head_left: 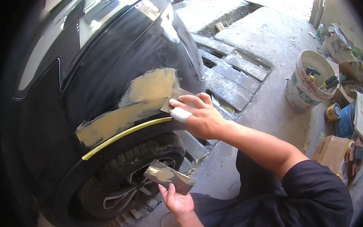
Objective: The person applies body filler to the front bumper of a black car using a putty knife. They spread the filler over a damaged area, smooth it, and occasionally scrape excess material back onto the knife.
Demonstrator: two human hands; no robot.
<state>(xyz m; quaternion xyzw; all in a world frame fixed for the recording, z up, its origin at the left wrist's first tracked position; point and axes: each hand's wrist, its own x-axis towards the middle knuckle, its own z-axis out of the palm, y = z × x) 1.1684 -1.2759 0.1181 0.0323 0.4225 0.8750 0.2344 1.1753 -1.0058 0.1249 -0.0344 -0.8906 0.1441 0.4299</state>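
Observation:
A black car body [105, 72] curves across the left, with a tan body filler patch [151, 86] spread over its rear wheel arch. Yellow masking tape [125, 138] follows the arch edge just under the filler. My right hand [208, 119], with a white wrap on one digit, grips a flat putty spreader [178, 92] against the filler's right end. Lower down, in front of the wheel [130, 186], my left hand [180, 203] pinches a grey metal putty plate [173, 180] by its lower edge. Pale filler smears lie across that plate.
To the right stands a stained white bucket [297, 91] with tools inside. Beyond it are a small yellow-and-blue can [332, 112], a blue pail [346, 120] and a cardboard box [329, 154]. Metal slats [233, 83] with gaps cover a floor pit beside the car.

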